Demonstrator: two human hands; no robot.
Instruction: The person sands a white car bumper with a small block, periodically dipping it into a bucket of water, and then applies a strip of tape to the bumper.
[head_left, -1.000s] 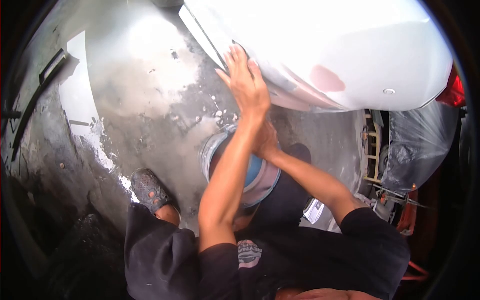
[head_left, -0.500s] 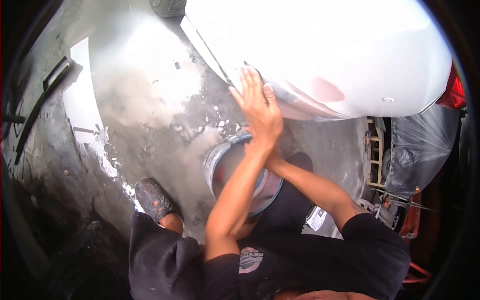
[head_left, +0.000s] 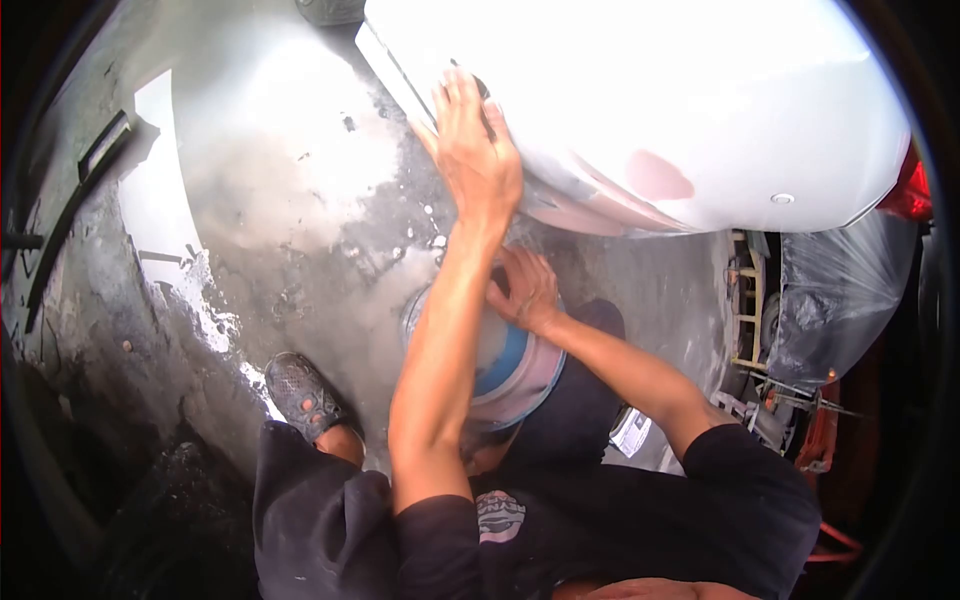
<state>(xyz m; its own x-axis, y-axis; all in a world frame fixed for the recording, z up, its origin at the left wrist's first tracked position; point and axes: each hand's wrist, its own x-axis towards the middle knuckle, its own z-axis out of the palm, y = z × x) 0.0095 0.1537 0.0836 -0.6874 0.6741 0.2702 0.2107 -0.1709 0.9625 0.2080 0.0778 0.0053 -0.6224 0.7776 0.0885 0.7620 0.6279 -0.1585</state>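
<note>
My left hand (head_left: pixel 470 150) lies on the edge of a white car's bodywork (head_left: pixel 700 100), fingers stretched forward. A dark, thin sheet like sandpaper (head_left: pixel 483 88) shows beside and under its fingertips. Pinkish-grey sanded patches (head_left: pixel 660 175) mark the white paint to the right. My right hand (head_left: pixel 527 288) is over the far rim of a bucket (head_left: pixel 535 385), fingers bent and the thumb apart. Something dark shows between its thumb and fingers; I cannot tell what it is. The bucket stands between my legs, partly hidden by my left forearm.
White paint (head_left: pixel 155 210) covers a strip of the wet grey floor at the left, near a long dark trim piece (head_left: pixel 75 200). My sandalled foot (head_left: pixel 305 395) is left of the bucket. Plastic sheeting (head_left: pixel 840 290) and a red tail light (head_left: pixel 915 190) are at the right.
My left hand has slid forward and left along the bodywork edge, the dark sheet moving with it. My right hand, earlier behind the left wrist, now shows apart above the bucket.
</note>
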